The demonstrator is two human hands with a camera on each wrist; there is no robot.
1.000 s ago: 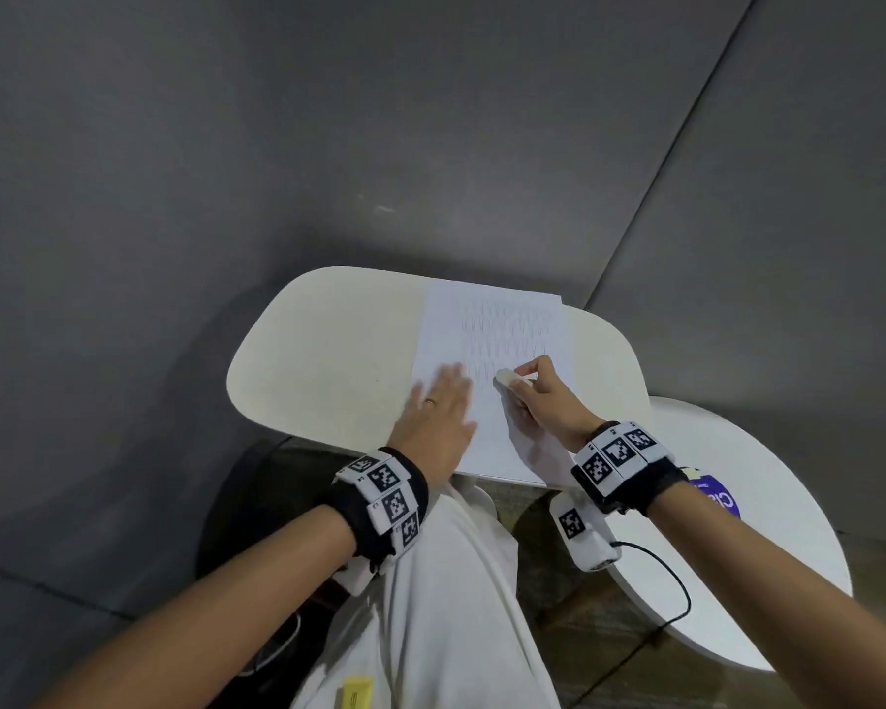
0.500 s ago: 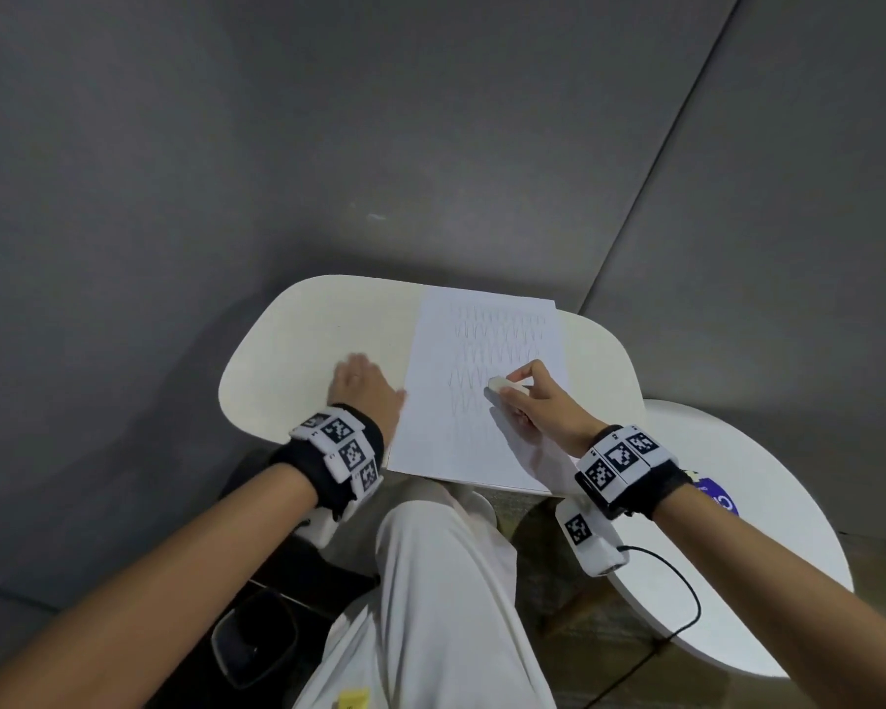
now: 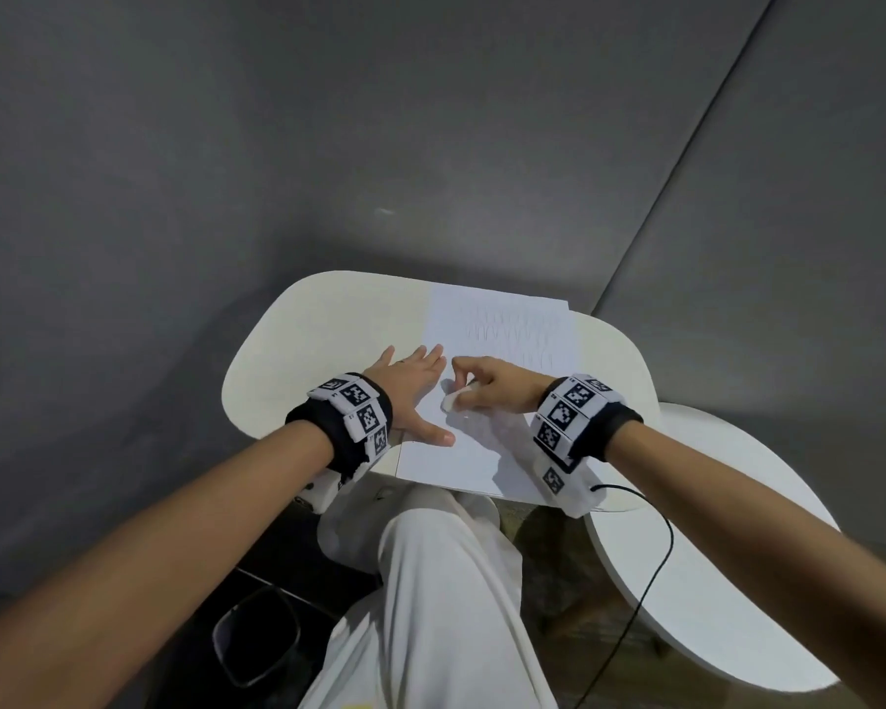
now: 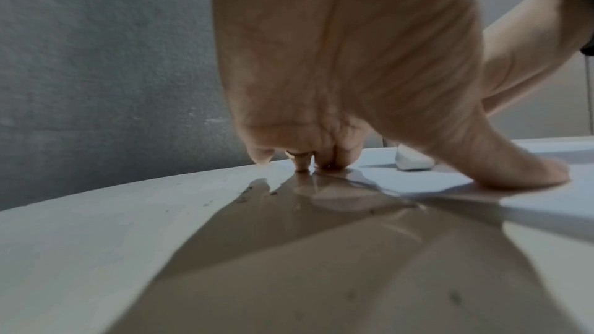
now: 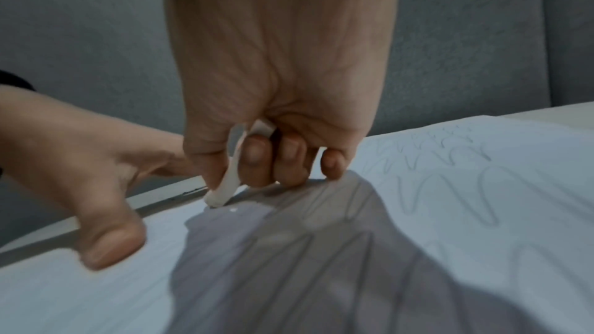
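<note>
Eraser (image 3: 451, 401): white, worn, tilted, its lower tip on the paper (image 3: 461, 452) close to the sheet's left edge, toward the table's (image 3: 318, 340) near edge. The right hand (image 3: 497, 386) pinches it between thumb and forefinger; grip closed tight on the eraser, and the remaining fingers (image 5: 291, 159) are curled, their tips touching the sheet. Judged purpose: a low, close hold gives pressure for rubbing out. Rows of looped pencil marks (image 3: 512, 335) lie on the sheet's far half, apart from the eraser; the near half looks blank, though marks there could be too faint to see. The left hand (image 3: 407, 388) lies flat with fingers straight and spread, straddling the sheet's left edge: thumb (image 4: 514, 169) pressed on the paper, fingertips on the bare table beside it. It holds nothing. Judged purpose: to pin the sheet against sliding or creasing under the rubbing. The sheet covers the table's right half, far edge to near edge. A side table (image 3: 712, 580) stands beyond the right corner.
</note>
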